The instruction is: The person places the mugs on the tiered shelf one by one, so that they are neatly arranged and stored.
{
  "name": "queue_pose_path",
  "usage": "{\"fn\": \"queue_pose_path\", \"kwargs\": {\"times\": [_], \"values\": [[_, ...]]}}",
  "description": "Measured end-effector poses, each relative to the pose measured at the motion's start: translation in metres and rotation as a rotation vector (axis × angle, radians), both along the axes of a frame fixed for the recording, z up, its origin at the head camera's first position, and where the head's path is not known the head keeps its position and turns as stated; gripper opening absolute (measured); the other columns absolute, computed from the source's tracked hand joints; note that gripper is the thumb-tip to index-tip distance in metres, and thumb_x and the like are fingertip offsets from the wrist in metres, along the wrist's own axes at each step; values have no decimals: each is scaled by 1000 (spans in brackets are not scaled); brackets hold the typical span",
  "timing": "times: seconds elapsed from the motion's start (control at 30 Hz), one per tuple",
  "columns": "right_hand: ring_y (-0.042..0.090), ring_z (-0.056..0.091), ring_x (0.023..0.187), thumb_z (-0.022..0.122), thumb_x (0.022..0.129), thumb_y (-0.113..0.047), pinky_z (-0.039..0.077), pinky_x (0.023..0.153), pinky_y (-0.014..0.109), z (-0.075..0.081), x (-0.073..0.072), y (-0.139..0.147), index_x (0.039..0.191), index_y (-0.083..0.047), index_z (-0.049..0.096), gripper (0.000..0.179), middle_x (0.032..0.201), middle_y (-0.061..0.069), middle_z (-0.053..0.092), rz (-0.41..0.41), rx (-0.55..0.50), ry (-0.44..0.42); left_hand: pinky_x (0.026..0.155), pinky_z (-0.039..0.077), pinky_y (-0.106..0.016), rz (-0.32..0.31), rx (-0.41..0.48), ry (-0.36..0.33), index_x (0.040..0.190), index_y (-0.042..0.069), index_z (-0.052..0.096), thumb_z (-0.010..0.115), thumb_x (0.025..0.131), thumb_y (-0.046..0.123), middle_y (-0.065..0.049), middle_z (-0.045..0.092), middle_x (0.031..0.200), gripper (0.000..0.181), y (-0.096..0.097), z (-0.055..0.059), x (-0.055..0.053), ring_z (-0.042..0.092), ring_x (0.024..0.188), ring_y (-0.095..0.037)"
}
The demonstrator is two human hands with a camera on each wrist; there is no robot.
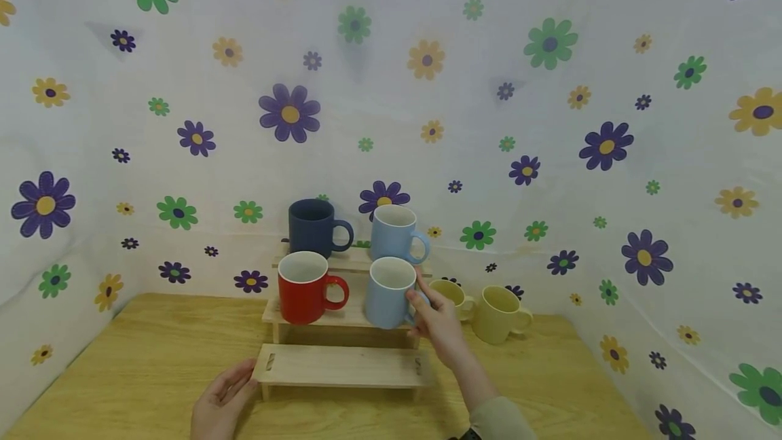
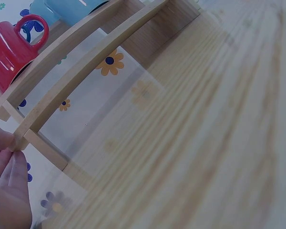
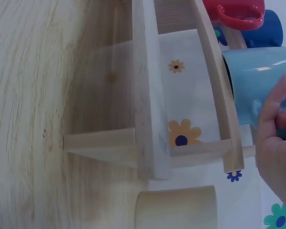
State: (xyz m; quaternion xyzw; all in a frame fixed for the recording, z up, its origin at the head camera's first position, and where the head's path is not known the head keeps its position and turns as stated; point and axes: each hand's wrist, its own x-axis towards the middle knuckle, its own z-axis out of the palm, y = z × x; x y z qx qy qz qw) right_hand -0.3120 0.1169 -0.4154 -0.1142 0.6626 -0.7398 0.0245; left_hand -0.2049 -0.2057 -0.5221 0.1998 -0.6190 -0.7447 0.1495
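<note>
A three-step wooden rack stands on the table. My right hand grips the handle side of a light blue mug, which stands upright at the right of the middle step. Left of it on that step is a red mug. On the top step are a navy mug and a second light blue mug. My left hand pinches the left end of the lowest step, thumb and fingertips at its corner in the left wrist view. No mug stands on that step.
Two yellow mugs, one farther back and one nearer, stand on the wooden table to the right of the rack. A white flower-patterned sheet hangs behind and at both sides.
</note>
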Motion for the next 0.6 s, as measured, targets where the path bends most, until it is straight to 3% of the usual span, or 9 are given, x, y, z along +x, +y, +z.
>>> {"fn": "queue_pose_path", "kwargs": {"times": [0.13, 0.3, 0.43, 0.53, 0.6], "values": [[15, 47, 67, 67, 91, -28, 59, 60, 39, 5, 2, 7, 144, -25, 45, 57, 79, 7, 45, -5, 105, 54, 85, 52, -21, -5, -3, -2, 129, -3, 55, 79, 78, 9, 22, 65, 94, 58, 0, -1, 0, 59, 92, 8], [27, 55, 87, 62, 95, -18, 59, 61, 44, 7, 1, 24, 142, -12, 47, 50, 98, 14, 55, -70, 234, 230, 85, 52, -21, -8, -2, -3, 130, -2, 55, 81, 77, 13, 23, 64, 93, 61, 1, -1, -1, 59, 91, 8], [31, 57, 86, 53, 100, -14, 59, 66, 37, 3, -5, 41, 136, 0, 51, 39, 97, 15, 56, -191, 290, 357, 84, 52, -19, -7, -25, -18, 130, 0, 55, 82, 76, 16, 24, 64, 94, 62, 0, 0, 0, 59, 91, 9], [28, 56, 88, 52, 100, -14, 55, 73, 29, -2, -12, 51, 131, 2, 54, 34, 99, 14, 56, -281, 404, 421, 84, 52, -19, -9, -33, -20, 130, 0, 55, 81, 77, 16, 23, 64, 95, 62, 0, 0, 1, 58, 91, 10], [28, 55, 92, 54, 99, -11, 53, 77, 31, -7, -16, 58, 130, 3, 54, 34, 104, 16, 56, -318, 489, 438, 84, 52, -19, -13, -30, -21, 130, -1, 55, 81, 77, 16, 23, 63, 96, 62, -1, 0, 1, 58, 91, 11]]}}
